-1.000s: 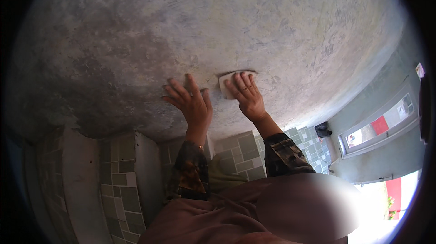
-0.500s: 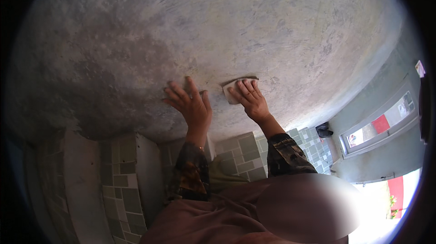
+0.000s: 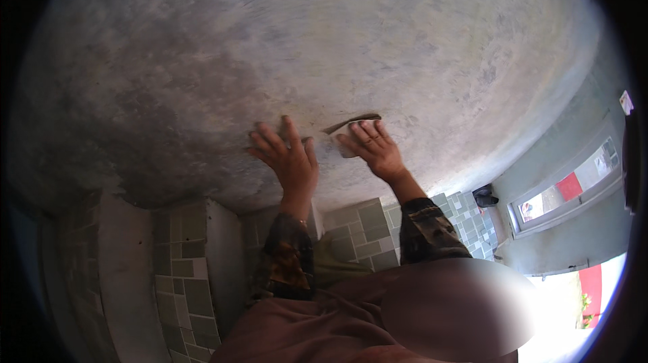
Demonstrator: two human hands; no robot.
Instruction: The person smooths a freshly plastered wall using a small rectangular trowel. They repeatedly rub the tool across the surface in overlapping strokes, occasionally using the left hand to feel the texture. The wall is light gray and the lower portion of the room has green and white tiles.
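My left hand (image 3: 289, 159) rests on a mottled grey plaster wall (image 3: 223, 72), its fingers spread and nothing in it. A short way to its right, my right hand (image 3: 378, 152) presses a sheet of what looks like sandpaper (image 3: 351, 122) against the same wall. The sheet's dark, curled edge shows beyond my fingertips. Its paler part lies under my fingers and is blurred. Dark patterned sleeves cover both forearms.
Below the wall, at the left, are ledges like steps (image 3: 121, 248) with grey-green tiles (image 3: 181, 295) between them. A framed window (image 3: 567, 191) stands at the right, near a dark bundle (image 3: 484, 195) by the tiles.
The sheet under my right hand has shifted and tilted slightly, with less of its pale face showing. My left hand stays on the wall in nearly the same place.
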